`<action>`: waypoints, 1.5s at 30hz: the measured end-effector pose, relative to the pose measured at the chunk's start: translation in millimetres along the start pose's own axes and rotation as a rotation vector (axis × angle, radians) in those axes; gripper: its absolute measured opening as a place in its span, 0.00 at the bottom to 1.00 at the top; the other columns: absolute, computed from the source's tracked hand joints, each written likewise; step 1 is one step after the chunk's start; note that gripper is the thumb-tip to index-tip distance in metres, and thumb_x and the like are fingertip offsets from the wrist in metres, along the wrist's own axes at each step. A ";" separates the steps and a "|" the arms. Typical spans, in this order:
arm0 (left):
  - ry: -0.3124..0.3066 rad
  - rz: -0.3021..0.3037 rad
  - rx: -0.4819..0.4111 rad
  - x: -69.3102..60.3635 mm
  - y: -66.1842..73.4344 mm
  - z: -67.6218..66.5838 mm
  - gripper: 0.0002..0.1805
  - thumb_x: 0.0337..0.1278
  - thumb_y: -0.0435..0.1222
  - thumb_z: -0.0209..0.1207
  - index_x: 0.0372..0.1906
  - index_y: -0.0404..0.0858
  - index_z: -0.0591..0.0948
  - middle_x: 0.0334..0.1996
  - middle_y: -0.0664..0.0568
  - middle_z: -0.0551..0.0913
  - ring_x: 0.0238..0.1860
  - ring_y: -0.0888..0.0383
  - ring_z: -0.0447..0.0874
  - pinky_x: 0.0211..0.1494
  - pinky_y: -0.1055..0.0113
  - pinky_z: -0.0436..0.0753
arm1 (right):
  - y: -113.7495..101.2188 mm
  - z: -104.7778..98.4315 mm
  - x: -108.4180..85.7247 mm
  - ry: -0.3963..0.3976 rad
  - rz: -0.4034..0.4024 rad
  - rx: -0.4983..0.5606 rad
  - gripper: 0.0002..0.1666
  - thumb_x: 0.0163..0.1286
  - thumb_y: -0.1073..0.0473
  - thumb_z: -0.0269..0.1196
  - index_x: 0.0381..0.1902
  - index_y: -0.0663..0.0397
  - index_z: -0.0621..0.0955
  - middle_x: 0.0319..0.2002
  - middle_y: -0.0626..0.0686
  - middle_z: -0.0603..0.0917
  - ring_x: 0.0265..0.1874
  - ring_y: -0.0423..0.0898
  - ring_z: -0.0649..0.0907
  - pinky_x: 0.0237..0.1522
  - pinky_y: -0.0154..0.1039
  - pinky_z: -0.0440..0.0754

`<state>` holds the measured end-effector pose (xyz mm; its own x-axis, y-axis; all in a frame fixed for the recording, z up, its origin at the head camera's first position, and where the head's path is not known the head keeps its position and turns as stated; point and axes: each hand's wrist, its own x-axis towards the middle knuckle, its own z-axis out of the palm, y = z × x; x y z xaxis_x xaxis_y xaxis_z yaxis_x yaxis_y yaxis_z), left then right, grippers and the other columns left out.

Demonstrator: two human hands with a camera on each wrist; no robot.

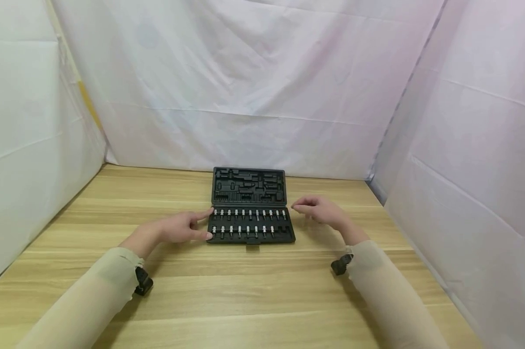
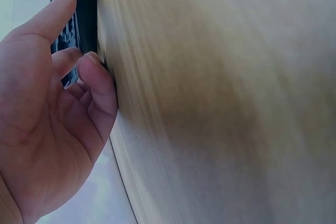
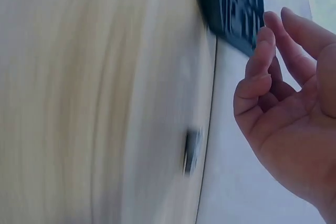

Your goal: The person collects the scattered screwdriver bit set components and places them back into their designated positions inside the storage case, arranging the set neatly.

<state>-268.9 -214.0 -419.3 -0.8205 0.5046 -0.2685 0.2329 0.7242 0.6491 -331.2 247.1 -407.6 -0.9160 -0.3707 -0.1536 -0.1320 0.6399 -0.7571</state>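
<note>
A black socket bit case (image 1: 251, 241) lies unfolded on the table. Its lower half holds two rows of silver-topped socket bits (image 1: 243, 214); slots at the front row's right end are bare. My left hand (image 1: 177, 228) touches the case's left side, forefinger at the back and thumb at the front corner. In the left wrist view its other fingers (image 2: 97, 85) bend beside the case's edge. Just right of the case hovers my right hand (image 1: 323, 212), with loosely bent fingers. Between its thumb and fingertips (image 3: 266, 36) a gap shows, with nothing visibly held.
The case's lid (image 1: 249, 186) leans back, its moulded hollows facing me. A small blurred dark-and-silver thing (image 3: 192, 150) is on the table in the right wrist view. White cloth walls (image 1: 245, 97) enclose the wooden table (image 1: 227, 300) at the back and sides.
</note>
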 end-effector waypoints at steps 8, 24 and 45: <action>0.001 0.001 0.013 0.0 1.5 -1.2 0.53 0.73 0.61 0.65 0.91 0.52 0.52 0.87 0.36 0.60 0.65 0.45 0.80 0.71 0.41 0.78 | 31.3 -33.1 -17.9 0.073 0.039 -0.103 0.27 0.82 0.38 0.65 0.65 0.49 0.88 0.60 0.57 0.88 0.47 0.53 0.84 0.49 0.46 0.83; -0.002 -0.003 -0.011 0.3 0.8 -2.0 0.53 0.73 0.60 0.67 0.91 0.53 0.52 0.87 0.36 0.61 0.35 0.54 0.73 0.47 0.56 0.79 | 53.8 -48.4 -34.4 0.017 0.041 -0.213 0.12 0.79 0.55 0.70 0.54 0.51 0.92 0.53 0.55 0.91 0.47 0.48 0.81 0.51 0.42 0.78; -0.004 -0.006 0.000 0.0 2.8 -1.1 0.52 0.74 0.60 0.66 0.91 0.52 0.52 0.87 0.38 0.60 0.46 0.52 0.79 0.55 0.55 0.78 | 52.0 -43.6 -39.2 -0.023 0.071 -0.266 0.11 0.74 0.53 0.75 0.49 0.52 0.93 0.46 0.52 0.91 0.44 0.46 0.80 0.50 0.42 0.78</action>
<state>-268.9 -212.5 -416.7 -0.8196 0.5025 -0.2753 0.2284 0.7272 0.6473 -318.6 324.3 -413.2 -0.9179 -0.3319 -0.2174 -0.1654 0.8181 -0.5507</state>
